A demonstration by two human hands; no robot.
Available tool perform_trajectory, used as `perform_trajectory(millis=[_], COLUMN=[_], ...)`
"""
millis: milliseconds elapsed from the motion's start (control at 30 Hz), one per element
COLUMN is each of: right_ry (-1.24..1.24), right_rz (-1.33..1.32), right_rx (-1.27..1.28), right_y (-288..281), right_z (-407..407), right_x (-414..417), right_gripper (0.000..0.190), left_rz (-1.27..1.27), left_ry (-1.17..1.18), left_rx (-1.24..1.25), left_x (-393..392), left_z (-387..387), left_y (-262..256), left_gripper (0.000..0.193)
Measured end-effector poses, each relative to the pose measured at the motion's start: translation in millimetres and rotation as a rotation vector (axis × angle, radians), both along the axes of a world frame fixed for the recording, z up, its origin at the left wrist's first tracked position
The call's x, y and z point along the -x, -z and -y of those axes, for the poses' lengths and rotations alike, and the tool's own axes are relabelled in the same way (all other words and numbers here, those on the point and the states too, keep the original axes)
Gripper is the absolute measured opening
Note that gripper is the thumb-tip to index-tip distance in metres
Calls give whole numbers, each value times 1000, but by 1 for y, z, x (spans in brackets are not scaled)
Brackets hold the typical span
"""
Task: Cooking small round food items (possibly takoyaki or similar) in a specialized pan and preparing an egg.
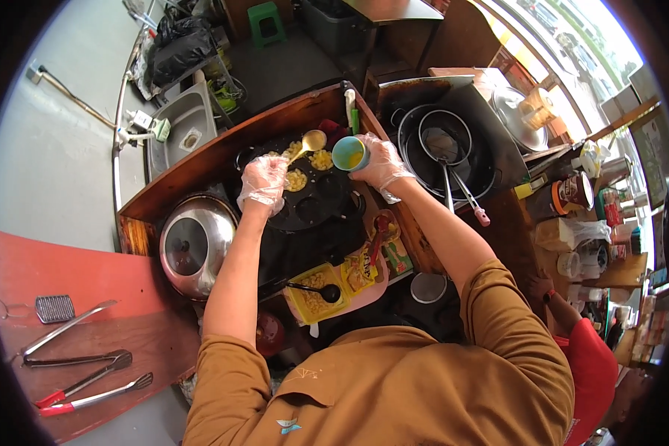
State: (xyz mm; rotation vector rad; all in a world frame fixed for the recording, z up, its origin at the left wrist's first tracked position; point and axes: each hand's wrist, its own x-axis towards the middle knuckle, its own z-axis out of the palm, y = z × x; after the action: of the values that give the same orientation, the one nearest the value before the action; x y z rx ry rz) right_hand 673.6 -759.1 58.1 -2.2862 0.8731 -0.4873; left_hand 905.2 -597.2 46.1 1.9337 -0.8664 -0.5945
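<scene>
My left hand [264,179], in a clear plastic glove, grips the handle of a ladle [314,140] whose pale yellow bowl hangs over the far part of a dark pan with round moulds [306,209]. Yellow chunky filling [296,180] sits in several of the moulds, while others nearer me look bare. My right hand [383,164], gloved too, holds a blue cup [349,154] tilted above the pan's right side. Inside the cup a yellow content shows. The ladle's handle is mostly hidden by my left fingers.
A steel lidded pot [192,251] stands left of the pan. Nearer me is a yellow tub [306,316] of chopped food with a black ladle [330,292]. A wok with strainers [446,139] sits beyond the wooden partition [415,245]. A person in a red shirt [591,357] is at right.
</scene>
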Motion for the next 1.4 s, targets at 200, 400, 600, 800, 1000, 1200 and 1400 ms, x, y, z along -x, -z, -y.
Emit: perform_trajectory(millis=[200, 400, 600, 800, 1000, 1200, 1400], right_ry=[-138, -238, -258, -176, -97, -47, -16], right_rz=[85, 100, 65, 40, 42, -22, -23], right_rx=[157, 224, 72, 35, 9, 19, -55], right_y=[-1, 0, -7, -2, -6, -3, -12], right_z=[-14, -29, -32, -31, -30, -22, -22], right_x=[-39, -86, -117, -130, -135, -121, -94], right_gripper=[68, 66, 61, 67, 70, 75, 75], left_rz=[784, 757, 169, -406, -545, -207, 15], left_ry=[281, 347, 215, 47, -29, -55, -10], left_rx=[199, -332, -49, -8, 35, -48, -151], left_x=[29, -3, -57, -76, -89, -126, -117], left_z=[-6, -1, -16, -25, -32, -31, -42], left_y=[-22, -29, -5, -31, -72, -42, -26], left_gripper=[16, 18, 9, 10, 18, 11, 20])
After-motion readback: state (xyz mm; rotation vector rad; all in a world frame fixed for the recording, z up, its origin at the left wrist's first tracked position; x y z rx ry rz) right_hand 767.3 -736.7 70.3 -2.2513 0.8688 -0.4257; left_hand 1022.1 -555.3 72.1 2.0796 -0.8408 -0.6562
